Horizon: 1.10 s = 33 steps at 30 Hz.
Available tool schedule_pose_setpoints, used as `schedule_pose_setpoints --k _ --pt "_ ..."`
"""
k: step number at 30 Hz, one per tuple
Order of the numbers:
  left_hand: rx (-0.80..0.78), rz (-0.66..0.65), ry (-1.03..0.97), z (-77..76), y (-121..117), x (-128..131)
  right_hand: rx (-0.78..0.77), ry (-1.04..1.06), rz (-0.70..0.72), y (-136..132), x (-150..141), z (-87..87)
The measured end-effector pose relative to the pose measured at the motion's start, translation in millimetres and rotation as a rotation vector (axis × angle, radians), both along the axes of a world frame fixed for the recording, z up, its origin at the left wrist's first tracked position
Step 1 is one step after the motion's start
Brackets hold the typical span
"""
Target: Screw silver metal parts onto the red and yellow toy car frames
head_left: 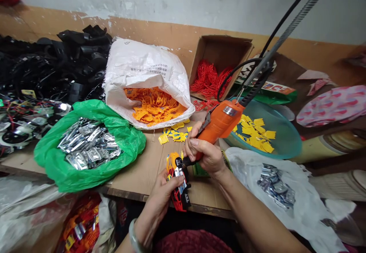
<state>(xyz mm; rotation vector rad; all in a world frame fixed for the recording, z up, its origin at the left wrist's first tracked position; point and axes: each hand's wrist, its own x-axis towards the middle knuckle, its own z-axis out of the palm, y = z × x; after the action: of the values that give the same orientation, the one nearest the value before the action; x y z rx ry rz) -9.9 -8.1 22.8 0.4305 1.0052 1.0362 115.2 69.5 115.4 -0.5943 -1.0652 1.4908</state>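
Pale bangle [134, 237] circles the left wrist nearest the camera in this head view. The left hand [158, 207] has a closed grip round a red-and-orange toy car shell [179, 201], held just over the counter [137, 180] edge, while the right hand [207, 156] grips an orange electric screwdriver [220, 123], its black nose at the shell. Probably light, stiff plastic, the shell should be easy to hold by its sides. Nearby lie a green bag [48, 161] of silver packets [88, 144] and a white sack [143, 66] of orange pieces [154, 106].
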Motion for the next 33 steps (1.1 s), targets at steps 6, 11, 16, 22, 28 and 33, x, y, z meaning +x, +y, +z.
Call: schedule_pose_setpoints --k 6,11,16,22,28,33 --pt "0.027 -0.014 -0.008 3.2 2.0 -1.7 -0.044 0.016 -0.046 3.5 3.1 -0.1" --pt "0.055 -0.03 -0.014 2.7 3.7 -5.1 0.043 0.048 -0.157 -4.6 5.2 6.1" --pt "0.043 -0.036 -0.019 -1.6 1.7 -6.4 0.068 0.021 -0.21 -11.2 14.2 11.7" --pt "0.018 -0.055 -0.01 0.3 2.8 -11.2 0.083 -0.123 -0.439 -8.8 52.5 -9.3" --pt "-0.007 -0.036 -0.012 1.2 9.6 -0.8 0.087 -0.165 -0.58 -7.9 84.9 -39.6" --pt "-0.026 0.0 0.001 1.8 14.0 9.0 0.09 -0.154 -0.596 -3.4 87.8 -50.2"
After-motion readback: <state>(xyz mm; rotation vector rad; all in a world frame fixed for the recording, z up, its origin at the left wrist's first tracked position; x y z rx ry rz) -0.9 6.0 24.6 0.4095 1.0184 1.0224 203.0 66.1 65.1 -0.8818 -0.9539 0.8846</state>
